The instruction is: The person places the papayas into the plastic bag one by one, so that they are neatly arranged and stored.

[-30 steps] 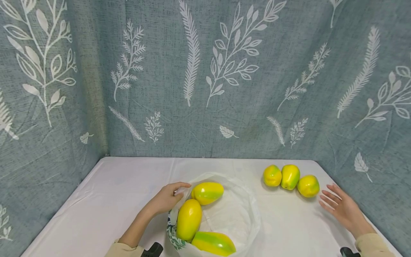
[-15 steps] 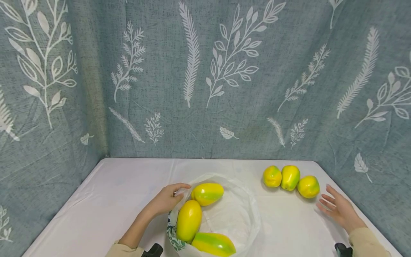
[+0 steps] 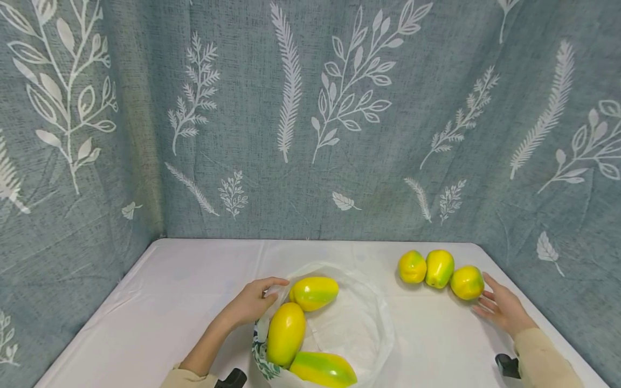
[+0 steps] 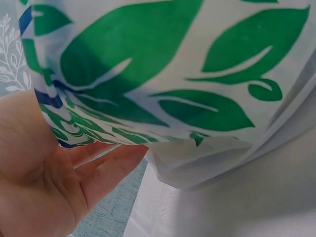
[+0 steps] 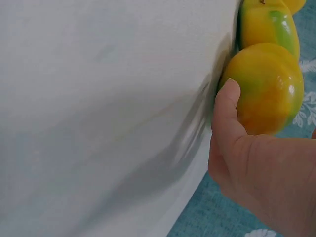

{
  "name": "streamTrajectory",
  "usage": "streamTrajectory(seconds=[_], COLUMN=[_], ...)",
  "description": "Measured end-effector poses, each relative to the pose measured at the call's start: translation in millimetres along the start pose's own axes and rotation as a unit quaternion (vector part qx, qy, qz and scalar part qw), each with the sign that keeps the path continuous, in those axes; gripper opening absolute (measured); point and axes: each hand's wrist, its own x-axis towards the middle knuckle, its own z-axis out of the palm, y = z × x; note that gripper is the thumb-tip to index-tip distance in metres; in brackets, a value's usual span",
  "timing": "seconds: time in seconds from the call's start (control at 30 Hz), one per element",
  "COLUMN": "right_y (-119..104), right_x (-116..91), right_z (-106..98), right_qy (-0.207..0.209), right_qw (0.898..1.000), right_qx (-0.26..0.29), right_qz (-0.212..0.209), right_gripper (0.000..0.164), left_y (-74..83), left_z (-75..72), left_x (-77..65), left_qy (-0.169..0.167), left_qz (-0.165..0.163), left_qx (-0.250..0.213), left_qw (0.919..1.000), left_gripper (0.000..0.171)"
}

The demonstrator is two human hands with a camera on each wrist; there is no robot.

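Observation:
My left hand (image 3: 252, 302) holds the left rim of a white bag (image 3: 386, 323) that stands open on the table. In the left wrist view, its fingers pass behind the bag's green leaf-printed side (image 4: 128, 54). Inside the bag lie three yellow-green papayas: one at the back (image 3: 314, 293), one at the left (image 3: 286, 334) and one in front (image 3: 324, 369). My right hand (image 3: 504, 308) is at the rightmost papaya (image 3: 467, 282) of a row of three, its fingers loosely spread. In the right wrist view, the thumb (image 5: 228, 101) overlaps that fruit's near side.
Two more papayas, a middle one (image 3: 440, 268) and a left one (image 3: 412, 267), sit close beside the rightmost one near the table's back right. A white cloth covers the table (image 3: 194, 269). Blue-grey leaf-patterned curtains (image 3: 310, 194) hang behind and at both sides.
My right hand has moved left to the rightmost papaya, from a small distance to its right. The left hand and the bag have stayed in place.

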Motion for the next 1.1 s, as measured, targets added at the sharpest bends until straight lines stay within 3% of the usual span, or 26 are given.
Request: streamTrajectory(seconds=[0.43,0.7,1.1], right_y=[-5,-3,-4], right_x=[11,21,28], right_z=[7,5,8], right_qy=[0.029,0.069,0.032], right_qw=[0.997,0.995,0.999], right_qx=[-0.068,-0.066,-0.030], right_qz=[0.000,0.009,0.021], right_gripper=[0.096,0.101,0.105], left_y=[1.7,1.5,2.1], left_z=[-2.0,-1.4,-0.3], left_x=[0.2,1.4,2.1], left_qy=[-0.005,-0.005,-0.002], left_qz=[-0.002,-0.005,-0.008], left_qx=[0.005,0.007,0.009], left_qw=[1.0000,0.9999,0.9999], left_gripper=[0.036,0.036,0.036])
